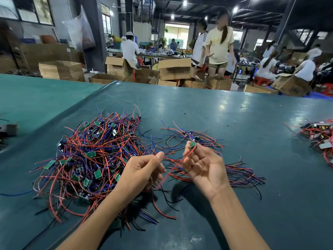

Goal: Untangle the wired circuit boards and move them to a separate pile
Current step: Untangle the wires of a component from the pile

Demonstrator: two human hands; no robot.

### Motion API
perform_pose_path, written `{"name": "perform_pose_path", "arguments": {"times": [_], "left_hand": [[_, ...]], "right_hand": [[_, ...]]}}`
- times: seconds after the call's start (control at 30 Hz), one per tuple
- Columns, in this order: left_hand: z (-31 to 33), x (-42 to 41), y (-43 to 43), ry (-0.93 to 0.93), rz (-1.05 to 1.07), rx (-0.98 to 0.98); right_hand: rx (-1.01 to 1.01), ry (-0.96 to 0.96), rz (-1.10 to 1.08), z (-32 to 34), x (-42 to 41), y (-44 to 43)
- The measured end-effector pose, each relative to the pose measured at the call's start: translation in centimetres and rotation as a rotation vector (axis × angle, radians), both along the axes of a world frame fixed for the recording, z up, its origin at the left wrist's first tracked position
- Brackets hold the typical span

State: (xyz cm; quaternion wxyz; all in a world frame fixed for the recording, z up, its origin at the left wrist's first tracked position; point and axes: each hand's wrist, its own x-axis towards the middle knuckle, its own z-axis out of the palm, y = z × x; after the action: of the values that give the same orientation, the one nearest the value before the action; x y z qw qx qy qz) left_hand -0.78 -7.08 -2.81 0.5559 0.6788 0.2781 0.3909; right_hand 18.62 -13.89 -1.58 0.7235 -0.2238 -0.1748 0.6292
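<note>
A paler mat (36, 98) is laid along the left end of the bench (234, 114), and a raised seam is seen where the darker mat overlaps it. The left half of the darker mat is filled by a tangled pile (93, 159) of red, blue and black wires with small green boards knotted through it. Its loose ends are spread almost to the near edge.

The left hand (142, 170) is held just right of this pile, its fingers curled and its thumb pressed on the forefinger. A red wire (173, 168) is gripped in it and drawn taut up to the right. The right hand (203, 166) is turned palm up, and a small green circuit board (192, 144) is pinched at its fingertips above the middle of the bench, with the red wire joined to it.

Behind and right of that hand a small pile (239, 175) is laid, its wires running mostly one way. Bare mat is left open between this pile and a third pile (320, 139) at the right edge. A wide bare strip is left along the far edge, beyond which cardboard boxes (174, 69) are stacked.
</note>
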Motion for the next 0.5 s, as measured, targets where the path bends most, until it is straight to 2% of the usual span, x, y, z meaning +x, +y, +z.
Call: {"name": "perform_pose_path", "arguments": {"times": [0.23,0.4,0.5], "left_hand": [[-0.13,0.1,0.28,-0.006,0.012,0.036],[-0.21,0.05,0.32,0.008,-0.001,0.042],[-0.2,0.14,0.31,0.008,-0.006,0.034]], "right_hand": [[0.009,-0.048,0.147,-0.12,-0.54,-0.09],[0.011,-0.021,0.146,0.03,-0.49,-0.13],[0.032,-0.08,0.111,0.08,-0.66,-0.12]]}}
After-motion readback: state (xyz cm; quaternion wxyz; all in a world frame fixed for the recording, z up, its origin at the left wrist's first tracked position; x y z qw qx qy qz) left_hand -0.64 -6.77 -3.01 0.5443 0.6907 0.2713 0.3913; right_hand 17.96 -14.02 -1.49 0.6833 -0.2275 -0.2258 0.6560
